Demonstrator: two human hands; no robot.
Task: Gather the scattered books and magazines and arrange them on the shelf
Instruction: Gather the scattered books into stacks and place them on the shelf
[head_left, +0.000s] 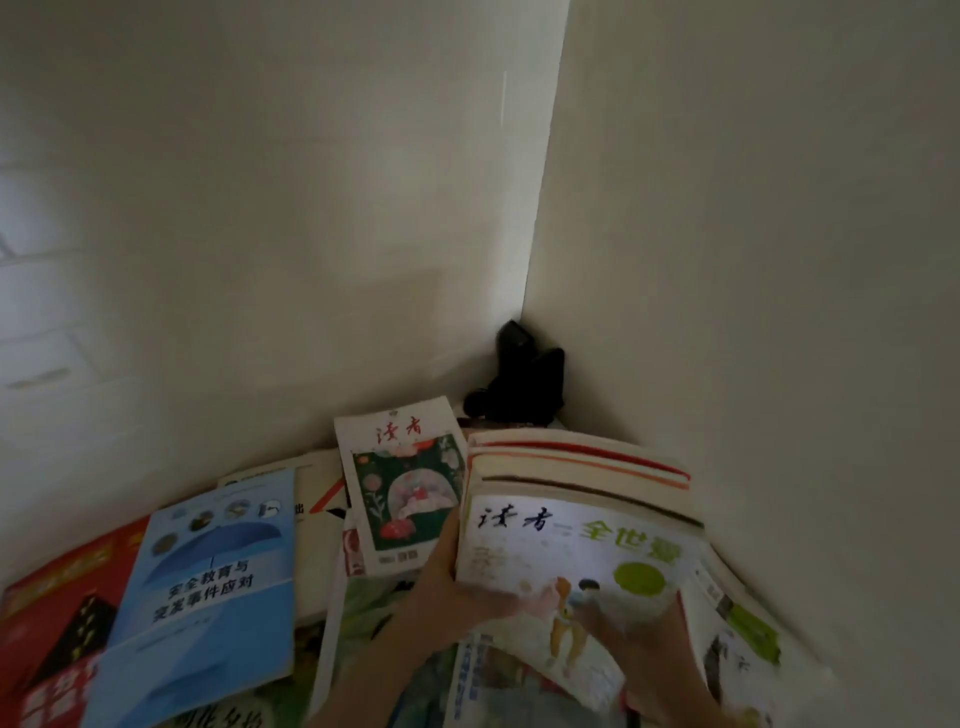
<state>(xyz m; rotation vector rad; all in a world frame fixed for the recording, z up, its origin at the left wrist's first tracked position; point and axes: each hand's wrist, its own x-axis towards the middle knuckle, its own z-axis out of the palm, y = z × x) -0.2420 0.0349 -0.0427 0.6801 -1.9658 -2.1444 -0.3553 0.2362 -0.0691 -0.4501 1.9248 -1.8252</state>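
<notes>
A stack of magazines and books (576, 470) lies in the corner, topped by a white magazine with green lettering (582, 545). My left hand (447, 587) grips the stack's left edge, with the thumb on the top cover. My right hand (639, 629) rests on the lower part of that cover, fingers curled at its edge. Left of the stack lies a small magazine with a dark green floral cover (402, 488). Further left lie a light blue booklet (208, 587) and a red book (57, 618). More magazines lie under my forearms.
Two pale walls meet in a corner (535, 260) right behind the pile. A black object (519, 382) sits in that corner behind the stack. White drawers or panels (36, 332) show blurred at far left.
</notes>
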